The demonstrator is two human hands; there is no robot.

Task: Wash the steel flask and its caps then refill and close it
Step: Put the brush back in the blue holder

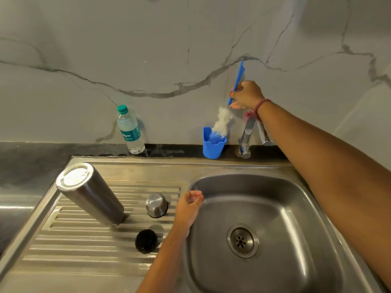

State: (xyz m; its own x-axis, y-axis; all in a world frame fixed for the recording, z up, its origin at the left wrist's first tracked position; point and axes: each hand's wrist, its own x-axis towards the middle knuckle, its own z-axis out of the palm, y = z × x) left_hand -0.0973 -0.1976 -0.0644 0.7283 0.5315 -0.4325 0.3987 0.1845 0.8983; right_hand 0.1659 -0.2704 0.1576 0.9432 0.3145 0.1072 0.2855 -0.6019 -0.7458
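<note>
While right hand [246, 95] grips bottle brush [222, 121] over blue cup [213, 146], left hand [189, 206] loosely curled, empty

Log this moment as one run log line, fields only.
right hand: holds bottle brush over blue cup | left hand: empty, at sink edge | flask: inverted on drainboard | caps: off

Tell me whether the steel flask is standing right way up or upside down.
Upside down. The steel flask stands on the ribbed draining board with its flat closed base uppermost and its mouth end down on the ribs, leaning in this wide-angle view.
</note>
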